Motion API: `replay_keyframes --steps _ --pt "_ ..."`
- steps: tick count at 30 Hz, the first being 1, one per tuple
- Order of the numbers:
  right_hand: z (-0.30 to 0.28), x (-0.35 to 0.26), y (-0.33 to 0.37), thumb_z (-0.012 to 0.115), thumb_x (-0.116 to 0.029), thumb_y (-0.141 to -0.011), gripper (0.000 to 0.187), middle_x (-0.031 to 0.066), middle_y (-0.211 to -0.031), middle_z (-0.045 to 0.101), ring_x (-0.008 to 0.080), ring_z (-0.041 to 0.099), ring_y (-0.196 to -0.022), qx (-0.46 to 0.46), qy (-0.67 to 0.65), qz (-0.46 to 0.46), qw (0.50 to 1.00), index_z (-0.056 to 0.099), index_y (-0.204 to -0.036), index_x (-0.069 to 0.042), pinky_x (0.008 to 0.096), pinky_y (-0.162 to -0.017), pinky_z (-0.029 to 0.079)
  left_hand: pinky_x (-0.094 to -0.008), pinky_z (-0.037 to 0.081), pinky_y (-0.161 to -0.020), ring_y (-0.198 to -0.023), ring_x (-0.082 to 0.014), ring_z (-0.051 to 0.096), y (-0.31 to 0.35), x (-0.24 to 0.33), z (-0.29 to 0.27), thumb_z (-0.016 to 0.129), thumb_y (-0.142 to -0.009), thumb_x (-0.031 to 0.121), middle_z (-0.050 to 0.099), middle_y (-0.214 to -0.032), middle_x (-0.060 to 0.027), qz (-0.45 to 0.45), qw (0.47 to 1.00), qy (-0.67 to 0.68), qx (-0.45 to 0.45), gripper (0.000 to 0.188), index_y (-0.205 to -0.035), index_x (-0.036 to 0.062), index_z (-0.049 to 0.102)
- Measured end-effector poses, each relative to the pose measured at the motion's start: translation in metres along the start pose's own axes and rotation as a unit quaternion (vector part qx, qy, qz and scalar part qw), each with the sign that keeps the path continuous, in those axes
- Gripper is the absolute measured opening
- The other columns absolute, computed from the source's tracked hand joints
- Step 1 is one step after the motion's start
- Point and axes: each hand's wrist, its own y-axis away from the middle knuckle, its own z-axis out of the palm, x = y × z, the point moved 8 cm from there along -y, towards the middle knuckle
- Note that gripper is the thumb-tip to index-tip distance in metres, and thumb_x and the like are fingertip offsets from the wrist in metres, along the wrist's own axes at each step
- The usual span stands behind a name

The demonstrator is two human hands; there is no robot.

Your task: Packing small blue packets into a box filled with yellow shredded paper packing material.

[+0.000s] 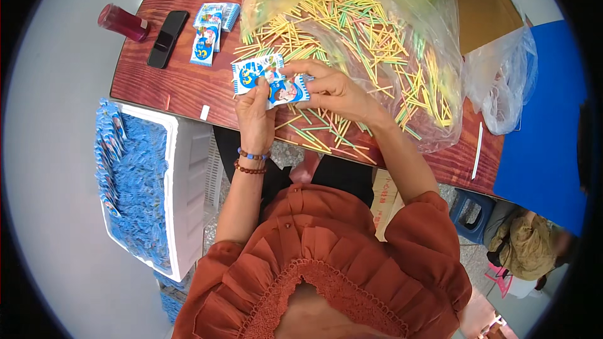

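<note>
1. Here's the reddish wooden table [179, 97], stretching across in front of the person.
2. On it sprawls a big clear bag [270, 9], its thin sticks spilling towards the near edge.
3. Down to the left, a white box [190, 176], loaded with blue packets [141, 182].
4. Right hand [342, 94]: fingers bent and fairly narrow, fingertips at the right end of the held packets; whether they grip, I can't tell.
5. Left hand [254, 113]: pinching, thumb on top, bracelets [251, 169] round its wrist.
6. Far left, a dark red bottle [124, 23] lies beside a black phone [168, 39].
7. And the held packets [257, 72], blue and white, overlapping above the table's near edge, just left of the sticks.
8. Smallest, the sticks [370, 19]: yellow, green and pink, heaped every which way.
</note>
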Motion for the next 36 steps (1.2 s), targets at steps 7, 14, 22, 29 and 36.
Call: replay_keyframes --steps 7,14,22,29,36 --pt "-0.088 0.071 -0.044 0.057 -0.019 -0.088 0.022 0.0132 -0.092 0.067 0.0256 0.062 -0.086 0.176 0.105 0.167 0.964 0.069 -0.096 -0.002 0.0369 -0.079 0.048 -0.0267 0.052 -0.064 -0.074 -0.0081 0.062 0.000 0.010 -0.008 0.055 -0.098 0.023 0.067 -0.086 -0.0017 0.031 0.998 0.013 0.059 0.025 -0.087 0.0036 0.067" --pt "-0.094 0.106 -0.124 0.053 -0.021 -0.088 0.027 0.0223 -0.099 0.065 0.0381 0.060 -0.097 0.171 0.352 0.082 0.917 0.066 -0.100 -0.001 0.0462 -0.087 0.045 -0.0259 0.052 -0.069 -0.077 -0.0077 0.062 0.002 0.007 -0.019 0.056 -0.097 0.023 0.067 -0.089 -0.0018 0.018 0.997 0.017 0.071 0.023 -0.091 0.0029 0.066" --pt "-0.057 0.109 -0.152 0.054 -0.031 -0.086 0.033 0.0192 -0.103 0.066 0.0362 0.062 -0.099 0.114 0.525 0.096 0.838 0.068 -0.103 -0.006 0.0433 -0.085 0.048 -0.0245 0.052 -0.071 -0.080 -0.0073 0.062 0.003 0.011 -0.029 0.056 -0.097 0.022 0.067 -0.093 -0.0025 0.016 0.997 0.028 0.072 0.023 -0.096 0.0010 0.065" --pt "-0.060 0.159 -0.152 0.049 -0.031 -0.087 0.033 0.0164 -0.108 0.066 0.0334 0.062 -0.102 0.065 0.477 0.213 0.850 0.069 -0.099 -0.007 0.0488 -0.089 0.043 -0.0238 0.051 -0.071 -0.079 -0.0066 0.062 0.003 0.012 -0.034 0.056 -0.097 0.021 0.067 -0.092 -0.0014 0.015 0.997 0.047 0.062 0.022 -0.096 0.0017 0.065" --pt "-0.100 0.128 -0.114 0.049 -0.027 -0.091 0.036 0.0177 -0.096 0.065 0.0302 0.062 -0.089 -0.009 0.368 0.305 0.879 0.059 -0.115 -0.001 0.0384 -0.081 0.047 -0.0265 0.049 -0.068 -0.075 -0.0125 0.061 -0.002 0.013 -0.029 0.053 -0.098 0.023 0.068 -0.093 -0.0057 0.005 0.996 0.061 0.060 0.026 -0.097 0.0009 0.066"
